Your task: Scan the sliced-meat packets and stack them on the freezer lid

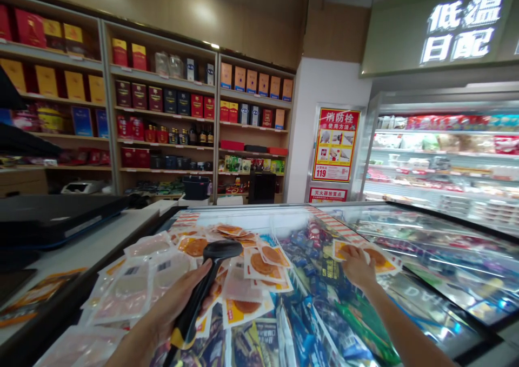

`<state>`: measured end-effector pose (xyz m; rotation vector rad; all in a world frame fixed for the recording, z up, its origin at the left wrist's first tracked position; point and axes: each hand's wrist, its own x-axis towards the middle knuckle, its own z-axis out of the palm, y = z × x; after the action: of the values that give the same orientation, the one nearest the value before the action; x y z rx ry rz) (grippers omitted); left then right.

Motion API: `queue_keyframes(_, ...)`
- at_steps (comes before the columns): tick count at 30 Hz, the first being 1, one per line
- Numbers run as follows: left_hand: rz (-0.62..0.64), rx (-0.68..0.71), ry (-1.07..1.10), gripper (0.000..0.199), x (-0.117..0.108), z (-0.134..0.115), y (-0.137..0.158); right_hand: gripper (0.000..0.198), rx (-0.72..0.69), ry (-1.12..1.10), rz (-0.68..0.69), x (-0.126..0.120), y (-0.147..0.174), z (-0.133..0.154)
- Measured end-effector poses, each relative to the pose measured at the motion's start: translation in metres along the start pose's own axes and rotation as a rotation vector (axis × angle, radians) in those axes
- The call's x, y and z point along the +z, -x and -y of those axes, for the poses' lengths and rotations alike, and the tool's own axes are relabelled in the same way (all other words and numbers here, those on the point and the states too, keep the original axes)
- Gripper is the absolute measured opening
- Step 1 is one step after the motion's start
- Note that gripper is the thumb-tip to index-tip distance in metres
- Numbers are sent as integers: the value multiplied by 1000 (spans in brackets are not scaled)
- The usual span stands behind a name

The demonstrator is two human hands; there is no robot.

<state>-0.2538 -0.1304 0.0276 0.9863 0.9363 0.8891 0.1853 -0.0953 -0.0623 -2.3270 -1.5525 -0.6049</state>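
My left hand (184, 294) is wrapped round the handle of a black barcode scanner (219, 251) with a yellow patch near its cord end. Under and around it lie many flat clear packets with round orange-brown patties (263, 264), some turned with their pale barcode sides (132, 280) up. Over the freezer's right part, my right hand (357, 264) grips flat patty packets (379, 259), its fingers closed on their left side. How many packets it holds I cannot tell.
The chest freezer holds blue bags (308, 253) and a green bag (365, 324) behind a wire divider. Sliding glass lids (441, 237) cover its right side. A counter with a black device (60, 218) stands at left. Shelves of boxes (164, 99) and a lit fridge (441, 156) stand behind.
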Motion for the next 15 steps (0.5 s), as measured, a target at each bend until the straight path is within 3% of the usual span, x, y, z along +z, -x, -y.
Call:
queue_keyframes(3, 10, 10, -24, 37, -1, 1, -2, 40, 35, -38, -72, -5, -3, 14)
queue_keyframes(5, 25, 18, -26, 37, -2, 0, -2, 44, -31, -158, -90, -14, -3, 35)
queue_keyframes(11, 35, 6, 8, 34, -3, -3, 5, 54, -402, -723, 140, -42, 8, 120)
queue_keyframes(15, 55, 10, 12, 35, -6, -3, 5, 57, -536, -872, 277, -51, 16, 159)
